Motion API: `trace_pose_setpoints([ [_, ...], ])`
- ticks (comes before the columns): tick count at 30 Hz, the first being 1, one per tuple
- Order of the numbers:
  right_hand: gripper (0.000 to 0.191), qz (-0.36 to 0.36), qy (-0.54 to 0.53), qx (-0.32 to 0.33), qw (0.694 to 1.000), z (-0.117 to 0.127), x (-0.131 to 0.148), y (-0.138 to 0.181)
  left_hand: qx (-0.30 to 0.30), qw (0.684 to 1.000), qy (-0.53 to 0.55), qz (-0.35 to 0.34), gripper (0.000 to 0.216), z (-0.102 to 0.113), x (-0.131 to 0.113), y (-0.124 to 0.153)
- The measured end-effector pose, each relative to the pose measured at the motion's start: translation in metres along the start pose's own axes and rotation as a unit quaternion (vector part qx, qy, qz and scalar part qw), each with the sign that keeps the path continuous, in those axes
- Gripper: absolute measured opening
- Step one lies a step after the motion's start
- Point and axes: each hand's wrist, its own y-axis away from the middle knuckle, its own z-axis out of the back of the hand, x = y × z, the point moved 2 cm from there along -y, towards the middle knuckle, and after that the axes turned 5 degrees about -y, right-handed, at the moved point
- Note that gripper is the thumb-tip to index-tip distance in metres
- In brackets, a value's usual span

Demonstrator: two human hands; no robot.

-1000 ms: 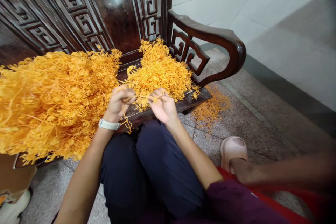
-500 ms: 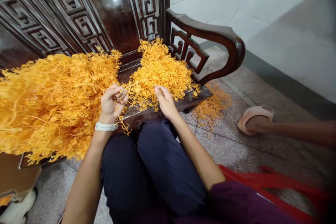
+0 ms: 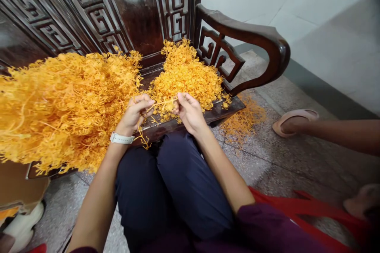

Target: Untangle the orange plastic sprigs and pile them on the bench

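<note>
My left hand (image 3: 135, 114), with a white watch on the wrist, pinches one end of a thin orange plastic sprig (image 3: 162, 104). My right hand (image 3: 189, 111) pinches the other end, so the sprig stretches between both hands above the front edge of a dark carved wooden bench (image 3: 166, 126). A large heap of tangled orange plastic sprigs (image 3: 62, 102) lies to the left of my left hand. A smaller heap of the same pieces (image 3: 185, 77) sits on the seat just behind my hands.
The bench's curved armrest (image 3: 252, 37) rises to the right. More orange pieces (image 3: 242, 120) lie on the speckled floor beside it. Another person's foot in a pink slipper (image 3: 293, 120) rests on the floor at the right. A red thing (image 3: 308, 207) lies under my right arm.
My right hand has closed again on the sprig and both hands hold it stretched between them. The other person's slippered foot has lowered toward the floor at the right.
</note>
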Motion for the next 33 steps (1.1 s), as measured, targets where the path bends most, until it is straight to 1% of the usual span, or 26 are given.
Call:
trace_pose_setpoints([
  [2,0.032,0.012,0.008,-0.002,1.000,0.001,0.000,0.000,-0.008,1.000,-0.002,0.001,0.039,0.002,0.001,-0.001],
  [4,0.027,0.029,-0.002,-0.023,0.999,0.009,0.002,-0.002,-0.030,0.999,0.023,-0.013,0.040,0.005,-0.002,-0.001],
  [8,0.022,0.077,-0.041,-0.108,0.990,0.041,0.014,-0.009,-0.084,0.987,0.127,-0.056,0.052,0.012,-0.012,0.002],
  [9,0.020,0.092,-0.030,-0.125,0.987,0.049,0.016,-0.011,-0.089,0.985,0.135,-0.055,0.053,0.013,-0.013,0.002],
  [11,0.017,0.110,0.027,-0.140,0.984,0.060,0.018,-0.013,-0.082,0.988,0.123,-0.038,0.054,0.012,-0.012,0.002],
  [12,0.023,0.106,0.070,-0.138,0.982,0.061,0.017,-0.013,-0.075,0.990,0.114,-0.028,0.054,0.011,-0.010,0.001],
  [13,0.033,0.097,0.120,-0.128,0.980,0.059,0.014,-0.013,-0.068,0.992,0.108,-0.022,0.054,0.009,-0.008,0.000],
  [15,0.052,0.082,0.220,-0.093,0.968,0.050,0.007,-0.009,-0.057,0.993,0.097,-0.021,0.055,0.006,-0.005,-0.002],
  [16,0.057,0.080,0.259,-0.071,0.960,0.043,0.003,-0.007,-0.051,0.995,0.087,-0.021,0.055,0.004,-0.003,-0.003],
  [18,0.056,0.087,0.296,-0.022,0.951,0.027,-0.003,-0.003,-0.045,0.997,0.063,-0.023,0.056,0.003,-0.001,-0.005],
  [20,0.050,0.081,0.276,0.024,0.957,0.014,-0.008,-0.002,-0.046,0.998,0.037,-0.024,0.055,0.002,0.002,-0.005],
  [22,0.048,0.063,0.227,0.051,0.970,0.005,-0.010,-0.004,-0.049,0.998,0.013,-0.026,0.053,0.001,0.003,-0.004],
  [24,0.040,0.051,0.179,0.053,0.981,0.001,-0.009,-0.006,-0.044,0.999,-0.013,-0.025,0.049,0.001,0.004,-0.003],
  [27,0.031,0.065,0.130,0.030,0.989,0.002,-0.006,-0.007,-0.033,0.998,-0.039,-0.026,0.044,0.000,0.004,-0.002],
  [30,0.030,0.061,0.089,0.038,0.993,0.002,-0.005,-0.003,-0.053,0.998,-0.006,-0.030,0.045,0.000,0.002,-0.002],
  [33,0.034,0.034,0.044,0.076,0.996,0.000,-0.009,0.001,-0.076,0.995,0.054,-0.026,0.046,-0.001,-0.002,-0.004],
])
